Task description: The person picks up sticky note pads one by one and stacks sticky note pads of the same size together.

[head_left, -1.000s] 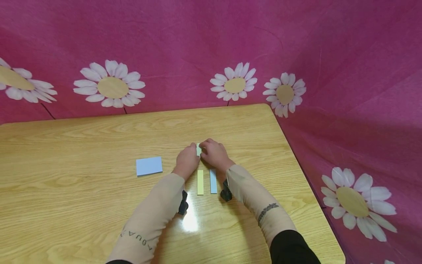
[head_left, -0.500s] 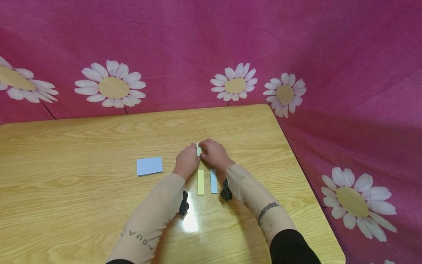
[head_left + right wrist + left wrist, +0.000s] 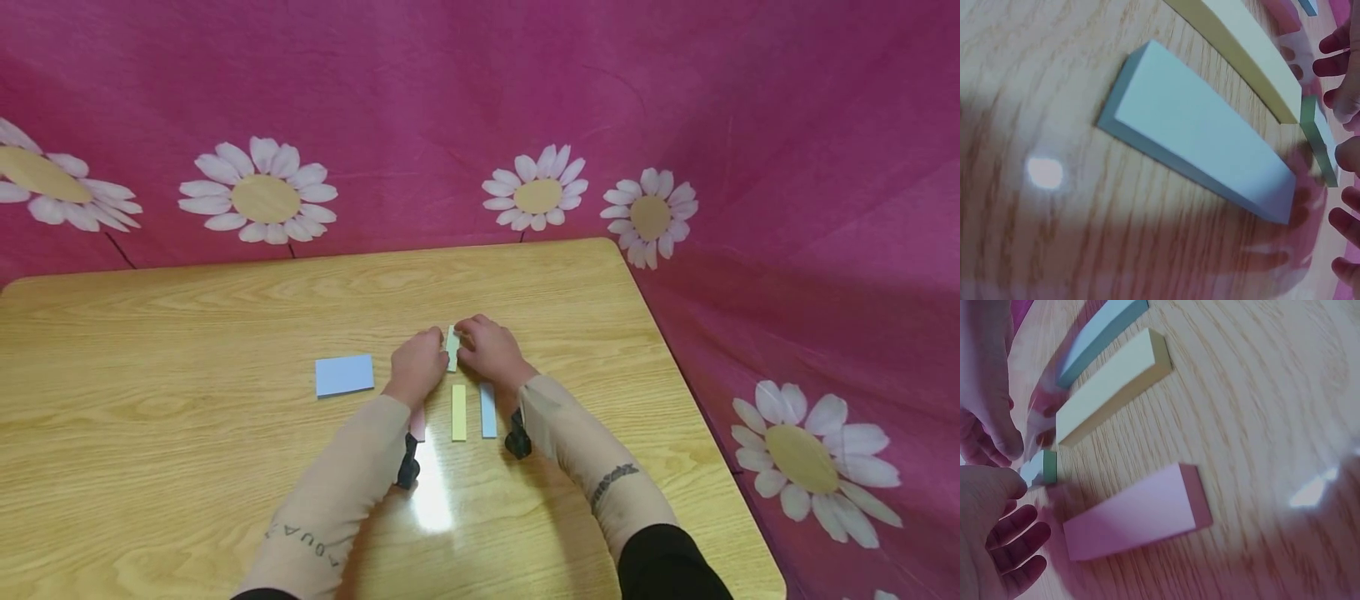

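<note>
A green strip-shaped sticky note pad point(image 3: 452, 354) lies on the table between my two hands. My left hand point(image 3: 418, 364) is at its left side, fingers loosely bent, thumb tip right at the pad in the left wrist view. On the other side, my right hand point(image 3: 491, 350) has its fingertips at the pad's far right corner and right edge. Nearer me lie a yellow strip pad point(image 3: 458, 412), a light blue strip pad point(image 3: 487, 411) and a pink strip pad point(image 3: 1138, 512), the last partly hidden by the left wrist in the head view.
A larger blue rectangular pad point(image 3: 344, 376) lies left of the left hand. The wooden table point(image 3: 187, 333) has its right edge beyond the right arm. A pink cloth point(image 3: 420, 100) with daisies hangs behind and to the right.
The left hand has shifted slightly left, exposing more of the green pad and part of the pink pad. The right hand stays nearly in place.
</note>
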Available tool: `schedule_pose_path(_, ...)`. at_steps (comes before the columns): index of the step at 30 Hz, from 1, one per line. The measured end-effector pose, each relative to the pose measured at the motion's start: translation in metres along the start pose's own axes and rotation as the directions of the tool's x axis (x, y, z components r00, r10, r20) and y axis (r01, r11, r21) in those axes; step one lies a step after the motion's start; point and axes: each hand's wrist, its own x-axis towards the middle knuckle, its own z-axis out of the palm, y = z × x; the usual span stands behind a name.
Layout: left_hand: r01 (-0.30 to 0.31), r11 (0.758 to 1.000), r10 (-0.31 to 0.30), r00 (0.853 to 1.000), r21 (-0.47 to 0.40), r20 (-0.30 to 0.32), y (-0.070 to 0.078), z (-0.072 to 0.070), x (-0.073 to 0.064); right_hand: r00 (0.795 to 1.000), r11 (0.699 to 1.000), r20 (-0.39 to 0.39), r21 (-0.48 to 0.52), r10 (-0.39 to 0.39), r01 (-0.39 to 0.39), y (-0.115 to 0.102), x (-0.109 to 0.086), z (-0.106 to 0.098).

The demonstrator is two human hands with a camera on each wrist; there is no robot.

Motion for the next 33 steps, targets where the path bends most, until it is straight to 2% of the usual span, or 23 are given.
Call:
schedule_pose_path(12, -0.064, 0.998, 0.064, 0.993, 0.004, -0.098, -0.013, -0.007, -0.012, 0.999, 0.996, -0.033, -0.093, -0.013, 0.010, -0.017, -0.003, -0.001)
schedule_pose_path(18, -0.089, 0.995, 0.093, 0.990, 0.047, -0.110, -0.021, -0.012, -0.019, 0.999, 0.995, -0.051, -0.103, -0.016, 0.010, -0.022, -0.007, 0.000)
schedule_pose_path(21, -0.085, 0.993, 0.094, 0.989, 0.082, -0.116, -0.027, -0.015, -0.024, 0.998, 0.995, -0.060, -0.101, -0.020, 0.014, -0.023, -0.009, -0.001)
schedule_pose_path(27, -0.062, 0.994, 0.076, 0.985, 0.091, -0.157, -0.043, -0.024, -0.035, 0.998, 0.995, -0.060, -0.101, -0.003, -0.003, -0.021, -0.014, -0.002)
schedule_pose_path(33, -0.026, 0.997, 0.037, 0.989, 0.079, -0.146, -0.055, -0.030, -0.043, 0.997, 0.998, -0.079, -0.070, -0.011, 0.005, -0.023, -0.019, -0.005)
